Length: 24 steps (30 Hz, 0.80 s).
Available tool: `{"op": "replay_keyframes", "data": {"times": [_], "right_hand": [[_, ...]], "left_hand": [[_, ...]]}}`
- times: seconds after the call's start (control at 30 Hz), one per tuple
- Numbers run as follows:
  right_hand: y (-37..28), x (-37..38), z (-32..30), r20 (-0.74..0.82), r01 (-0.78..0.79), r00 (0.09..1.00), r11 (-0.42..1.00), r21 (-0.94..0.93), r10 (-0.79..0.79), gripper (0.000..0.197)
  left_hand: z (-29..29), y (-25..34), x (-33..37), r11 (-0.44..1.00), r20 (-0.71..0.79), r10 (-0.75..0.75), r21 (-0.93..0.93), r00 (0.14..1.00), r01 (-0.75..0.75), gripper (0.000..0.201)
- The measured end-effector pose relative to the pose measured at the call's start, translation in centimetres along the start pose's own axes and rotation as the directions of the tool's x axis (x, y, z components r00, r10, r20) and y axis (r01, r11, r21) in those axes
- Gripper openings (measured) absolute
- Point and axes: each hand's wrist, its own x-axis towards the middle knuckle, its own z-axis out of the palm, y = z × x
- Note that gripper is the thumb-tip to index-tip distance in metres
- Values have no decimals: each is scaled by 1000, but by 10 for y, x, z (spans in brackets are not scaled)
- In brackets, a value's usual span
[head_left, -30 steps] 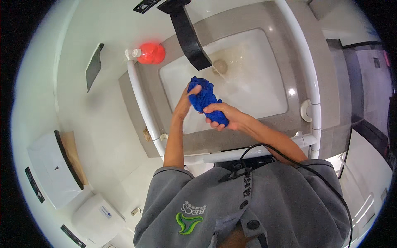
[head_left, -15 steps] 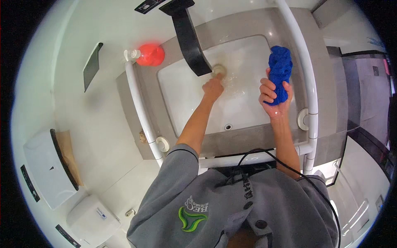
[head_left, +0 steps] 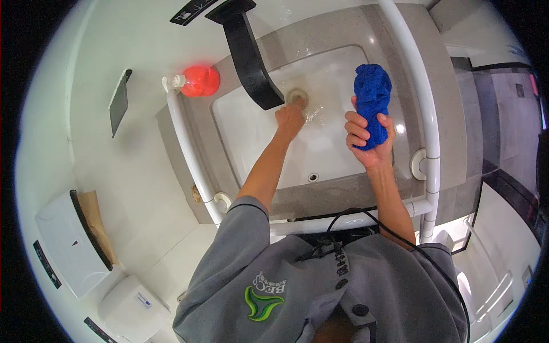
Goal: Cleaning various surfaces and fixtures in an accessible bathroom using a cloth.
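Observation:
My left hand [head_left: 290,120] reaches into the white sink basin [head_left: 246,146], index finger at the round drain [head_left: 297,99]. Its other fingers look curled in, and the fingertip is partly hidden there. Shallow water glints around the drain. On the right, my right hand [head_left: 369,134] grips a bunched blue cloth [head_left: 373,94] from below, holding it upright above the basin's right side. A black spout [head_left: 251,63] arches over the basin, its end just up and left of my left hand.
White grab rails flank the sink: left rail [head_left: 186,137], right rail [head_left: 414,68]. A red pump bottle [head_left: 201,81] stands at the back-left corner of the grey counter [head_left: 337,191]. A paper dispenser [head_left: 74,243] hangs on the left wall. A black cable crosses my front.
The blue cloth in my right hand has shifted slightly left and turned more upright. My left hand stays at the drain, while the whole view has shifted a little.

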Motion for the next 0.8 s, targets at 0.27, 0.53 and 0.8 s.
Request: {"op": "replay_keyframes", "data": {"times": [0.27,0.53,0.8], "right_hand": [[-3,-2,-2,16,15,1000,999,34,-15,52],[53,-6,-12,-6,-413,906,886,211,423,45],[69,-16,-9,-89,-617,785,787,-16,613,41]], "left_hand": [[-12,1,7,993,167,-91,-65,982,103,36],[-16,14,-50,-639,171,590,-498,789,586,71],[-95,33,-101,-855,-223,231,-511,947,88,63]]}}
